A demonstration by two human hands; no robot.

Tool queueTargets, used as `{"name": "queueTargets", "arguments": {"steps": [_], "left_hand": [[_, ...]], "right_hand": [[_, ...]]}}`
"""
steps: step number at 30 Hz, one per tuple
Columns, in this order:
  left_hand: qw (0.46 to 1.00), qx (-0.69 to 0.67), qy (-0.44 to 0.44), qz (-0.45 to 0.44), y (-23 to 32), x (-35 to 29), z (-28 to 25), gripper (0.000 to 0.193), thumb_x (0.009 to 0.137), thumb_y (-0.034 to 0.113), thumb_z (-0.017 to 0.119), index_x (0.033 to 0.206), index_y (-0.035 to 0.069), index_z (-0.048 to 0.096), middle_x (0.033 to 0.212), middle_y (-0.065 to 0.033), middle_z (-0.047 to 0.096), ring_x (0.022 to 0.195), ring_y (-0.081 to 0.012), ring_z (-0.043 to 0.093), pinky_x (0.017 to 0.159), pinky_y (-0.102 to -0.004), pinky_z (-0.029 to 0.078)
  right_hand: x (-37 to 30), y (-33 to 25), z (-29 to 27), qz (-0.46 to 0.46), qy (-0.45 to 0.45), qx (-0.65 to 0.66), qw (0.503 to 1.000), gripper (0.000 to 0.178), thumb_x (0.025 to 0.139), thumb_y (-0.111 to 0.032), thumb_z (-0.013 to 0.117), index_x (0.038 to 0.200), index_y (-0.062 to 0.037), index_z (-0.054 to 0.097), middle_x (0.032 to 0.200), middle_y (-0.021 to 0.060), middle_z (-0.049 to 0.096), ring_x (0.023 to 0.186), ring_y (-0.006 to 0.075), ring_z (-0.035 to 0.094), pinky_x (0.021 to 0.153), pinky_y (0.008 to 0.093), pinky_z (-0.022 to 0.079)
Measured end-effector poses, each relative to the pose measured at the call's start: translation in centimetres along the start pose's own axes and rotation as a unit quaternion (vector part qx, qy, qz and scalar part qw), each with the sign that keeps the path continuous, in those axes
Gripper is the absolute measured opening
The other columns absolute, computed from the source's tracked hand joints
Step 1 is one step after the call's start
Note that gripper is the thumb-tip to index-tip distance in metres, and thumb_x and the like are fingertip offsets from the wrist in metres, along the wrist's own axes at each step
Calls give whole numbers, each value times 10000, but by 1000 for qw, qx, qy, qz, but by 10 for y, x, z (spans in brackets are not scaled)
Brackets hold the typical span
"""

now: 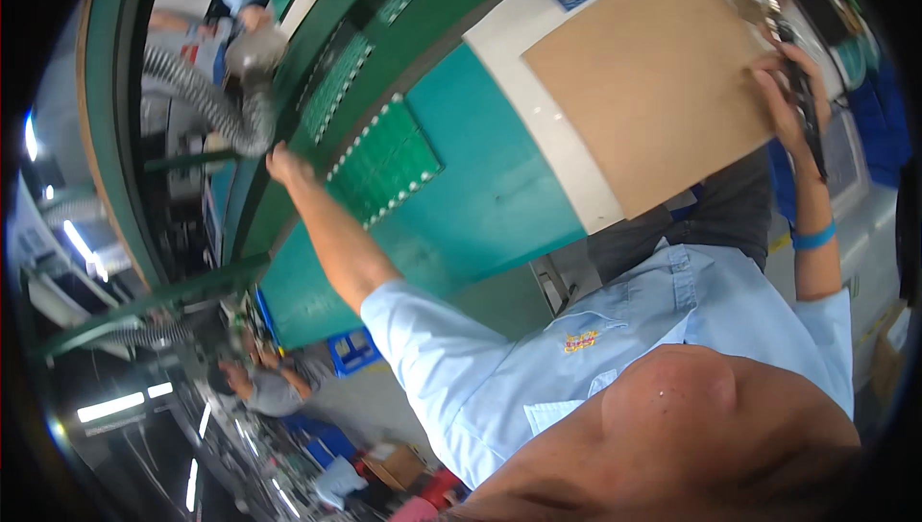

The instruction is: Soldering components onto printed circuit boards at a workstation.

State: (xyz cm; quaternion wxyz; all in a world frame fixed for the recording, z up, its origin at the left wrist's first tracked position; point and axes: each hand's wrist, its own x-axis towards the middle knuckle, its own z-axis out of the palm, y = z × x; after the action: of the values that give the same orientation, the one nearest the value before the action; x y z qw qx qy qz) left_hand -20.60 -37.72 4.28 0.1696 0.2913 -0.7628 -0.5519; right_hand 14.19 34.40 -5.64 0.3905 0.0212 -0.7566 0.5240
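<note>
The right hand [784, 113] clasps a dark tool [804, 104] by the brown sheet [653, 90]; the left hand [287, 167], grip indiscernible, reaches toward the worktop's [495, 191] far edge.

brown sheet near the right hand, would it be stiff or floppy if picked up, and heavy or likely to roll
The brown sheet is probably fairly stiff, as it lies flat with nearly straight edges. It is likely light for its size, since its edges look thin. Broad and flat, it would more likely slide than roll if pushed.
</note>
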Motion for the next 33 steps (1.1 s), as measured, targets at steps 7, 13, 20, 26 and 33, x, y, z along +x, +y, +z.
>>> {"name": "queueTargets", "arguments": {"steps": [7,13,20,26,33], "left_hand": [[982,-89,-60,154,5,-67,67,456,1003,204,726,1382,-4,581,1299,-201,646,1155,-269,647,957,-403,552],[896,-168,-129,390,71,-239,86,370,1034,138,666,1363,-8,582,1219,-155,659,998,-230,643,866,-364,553],[716,-312,-250,573,93,-360,76,254,1055,90,582,1295,9,580,1092,-104,667,889,-161,614,739,-317,509],[706,-303,-246,591,90,-375,80,235,1062,105,571,1280,19,570,1077,-94,647,879,-156,600,733,-314,505],[699,-280,-234,615,86,-383,78,212,1071,122,557,1262,31,558,1060,-82,624,867,-150,583,726,-311,500]], "right_hand": [[7,2,6,-7,-8,-70,997,376,958,-56,746,1321,-50,647,1111,76,769,852,165,726,801,273,572],[5,-12,2,-25,67,-83,994,280,980,-98,723,1255,-78,673,965,59,754,727,188,686,718,292,547],[11,-9,2,-13,34,-67,997,299,949,-65,755,1232,-47,660,941,72,756,777,185,720,718,292,552],[11,-6,4,-22,41,-76,996,322,924,-72,776,1226,-52,668,926,61,752,757,183,711,705,287,542],[10,-5,4,-26,43,-64,997,335,910,-73,783,1226,-56,673,919,50,749,752,180,708,702,288,539]]}}
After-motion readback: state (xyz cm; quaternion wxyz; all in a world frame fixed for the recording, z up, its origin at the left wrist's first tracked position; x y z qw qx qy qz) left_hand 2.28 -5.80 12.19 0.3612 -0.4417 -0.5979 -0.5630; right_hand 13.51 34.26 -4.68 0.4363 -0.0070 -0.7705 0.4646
